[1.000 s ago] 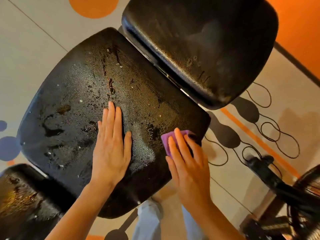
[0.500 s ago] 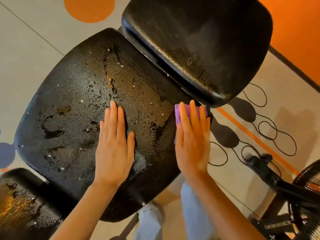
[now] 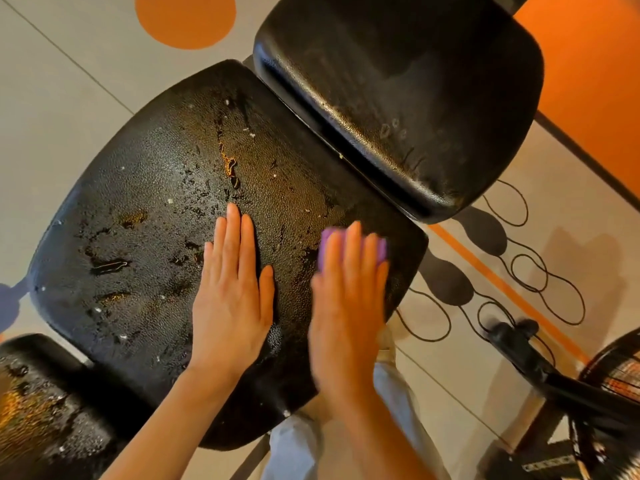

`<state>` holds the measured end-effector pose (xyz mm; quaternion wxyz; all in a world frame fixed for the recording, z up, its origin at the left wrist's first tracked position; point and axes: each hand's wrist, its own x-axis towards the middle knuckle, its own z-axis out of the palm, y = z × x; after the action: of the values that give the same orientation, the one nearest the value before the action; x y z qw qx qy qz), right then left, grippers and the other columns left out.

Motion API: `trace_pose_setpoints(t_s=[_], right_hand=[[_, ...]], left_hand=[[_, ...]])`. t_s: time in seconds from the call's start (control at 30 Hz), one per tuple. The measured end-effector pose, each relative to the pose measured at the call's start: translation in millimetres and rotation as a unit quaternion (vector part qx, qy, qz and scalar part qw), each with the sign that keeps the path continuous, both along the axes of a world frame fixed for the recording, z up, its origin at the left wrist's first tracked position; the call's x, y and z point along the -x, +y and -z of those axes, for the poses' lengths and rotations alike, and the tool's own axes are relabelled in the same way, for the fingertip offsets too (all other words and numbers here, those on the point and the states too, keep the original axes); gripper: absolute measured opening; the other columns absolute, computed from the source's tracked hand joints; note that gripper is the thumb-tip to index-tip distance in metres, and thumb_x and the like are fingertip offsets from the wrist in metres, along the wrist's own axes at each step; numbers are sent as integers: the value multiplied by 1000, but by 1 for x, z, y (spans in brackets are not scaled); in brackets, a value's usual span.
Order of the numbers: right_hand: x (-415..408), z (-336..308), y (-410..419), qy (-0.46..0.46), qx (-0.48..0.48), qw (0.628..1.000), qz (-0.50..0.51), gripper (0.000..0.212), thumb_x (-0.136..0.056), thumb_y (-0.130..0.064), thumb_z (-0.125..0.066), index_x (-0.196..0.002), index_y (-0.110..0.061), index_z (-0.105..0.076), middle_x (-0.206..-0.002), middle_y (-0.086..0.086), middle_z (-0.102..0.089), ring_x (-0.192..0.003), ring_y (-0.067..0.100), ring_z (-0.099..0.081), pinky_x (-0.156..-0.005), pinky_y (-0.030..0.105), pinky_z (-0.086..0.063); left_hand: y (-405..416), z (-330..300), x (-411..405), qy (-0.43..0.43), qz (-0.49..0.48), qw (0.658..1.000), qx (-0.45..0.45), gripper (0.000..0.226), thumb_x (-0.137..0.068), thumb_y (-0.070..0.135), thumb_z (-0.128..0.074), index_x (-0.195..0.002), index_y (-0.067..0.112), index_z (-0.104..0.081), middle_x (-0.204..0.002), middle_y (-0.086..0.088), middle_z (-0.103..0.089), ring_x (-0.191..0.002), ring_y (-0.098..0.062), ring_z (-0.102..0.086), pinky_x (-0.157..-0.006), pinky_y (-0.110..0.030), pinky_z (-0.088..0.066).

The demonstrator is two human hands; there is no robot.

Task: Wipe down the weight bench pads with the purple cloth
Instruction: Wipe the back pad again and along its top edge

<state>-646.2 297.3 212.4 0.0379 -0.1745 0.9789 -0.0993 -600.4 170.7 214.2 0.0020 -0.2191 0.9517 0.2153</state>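
The middle bench pad point(image 3: 156, 216) is black, worn and wet, with cracks and specks across it. My left hand point(image 3: 232, 299) lies flat on it with straight fingers, near the pad's centre. My right hand point(image 3: 349, 306), blurred by motion, presses the purple cloth point(image 3: 327, 242) flat on the pad's right part; only the cloth's far edge shows past my fingertips. The back pad point(image 3: 415, 81) stands beyond, black and shiny. A third pad point(image 3: 41, 410), cracked and wet, sits at the lower left.
The tiled floor point(image 3: 69, 91) has orange and dark patterns. A black fan stand point(image 3: 526, 358) and its grille point(image 3: 620, 372) are at the lower right, with a thin black cable point(image 3: 519, 271) looped on the floor. An orange wall point(image 3: 595, 81) is at the upper right. My trouser legs point(image 3: 294, 445) show below the pad.
My right hand slid the cloth from the pad's right corner up along the edge, then back toward the left and nearer me. My left hand has stayed flat in place.
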Motion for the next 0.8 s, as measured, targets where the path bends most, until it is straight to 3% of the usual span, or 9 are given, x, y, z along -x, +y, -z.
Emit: trace_pose_setpoints(t_s=[0.07, 0.13, 0.3, 0.37, 0.5, 0.57, 0.63, 0.7, 0.8], right_hand=[[-50, -6, 11, -12, -23, 992, -125, 58, -94, -31, -36, -149, -17, -26, -157, 9, -20, -146, 32, -15, -116, 48, -21], [-39, -1, 23, -3, -40, 983, -180, 59, -93, -31, -41, -149, -19, -25, -156, 8, -22, -145, 33, -18, -115, 51, -25], [65, -4, -12, 9, -11, 999, 34, 54, -100, -38, -26, -150, -18, -24, -158, 11, -22, -146, 34, -16, -114, 56, -23], [33, -1, -15, -3, -6, 1000, -9, 53, -100, -36, -28, -150, -18, -23, -158, 9, -21, -147, 32, -13, -117, 52, -21], [-25, -7, 9, -18, -55, 975, -216, 57, -95, -31, -38, -149, -18, -25, -158, 6, -18, -146, 31, -12, -116, 48, -15], [20, -2, 3, -11, -63, 984, -167, 54, -97, -30, -35, -148, -16, -29, -158, 9, -20, -146, 32, -14, -117, 48, -16], [70, -4, -16, 5, -24, 999, -33, 51, -100, -30, -24, -148, -12, -29, -157, 13, -22, -146, 33, -17, -118, 51, -20], [75, -4, -32, 4, -4, 1000, 20, 50, -102, -26, -23, -149, -11, -26, -158, 12, -22, -146, 31, -16, -118, 49, -20], [8, -8, -23, -17, -35, 991, -128, 54, -99, -22, -35, -151, -14, -22, -159, 7, -18, -148, 28, -9, -120, 45, -14]], left_hand=[[-1, 0, 0, 0, 2, 1000, -2, 62, -102, 33, -29, -155, 6, -10, -165, -10, -1, -153, -22, 1, -124, -39, -6], [-2, 0, -1, 0, 4, 1000, -2, 63, -102, 33, -30, -155, 6, -10, -165, -9, -1, -153, -21, 1, -124, -39, -7], [-8, -1, -2, 11, 8, 1000, -10, 63, -102, 35, -31, -156, 10, -9, -165, -4, 1, -152, -17, 4, -124, -32, 2], [-17, -2, -5, 22, -18, 999, -16, 62, -103, 33, -31, -156, 11, -9, -165, -3, 2, -152, -17, 5, -123, -29, 5], [-49, -1, -13, 9, -83, 996, 3, 62, -104, 34, -28, -156, 10, -4, -165, -7, 6, -152, -20, 7, -124, -38, 0], [-61, 1, -17, -9, -83, 996, 23, 64, -103, 40, -23, -156, 10, -3, -165, -7, 7, -152, -20, 8, -124, -40, -2], [-65, 4, -19, -19, -73, 997, 32, 66, -102, 42, -21, -156, 9, -2, -164, -8, 7, -152, -21, 8, -124, -41, -2], [-64, 6, -19, -19, -66, 997, 37, 66, -102, 41, -21, -156, 8, -1, -164, -9, 7, -152, -22, 8, -124, -41, -2], [-64, 5, -18, -6, -71, 997, 28, 66, -101, 39, -23, -156, 9, -2, -164, -9, 8, -152, -22, 8, -124, -38, 0]])
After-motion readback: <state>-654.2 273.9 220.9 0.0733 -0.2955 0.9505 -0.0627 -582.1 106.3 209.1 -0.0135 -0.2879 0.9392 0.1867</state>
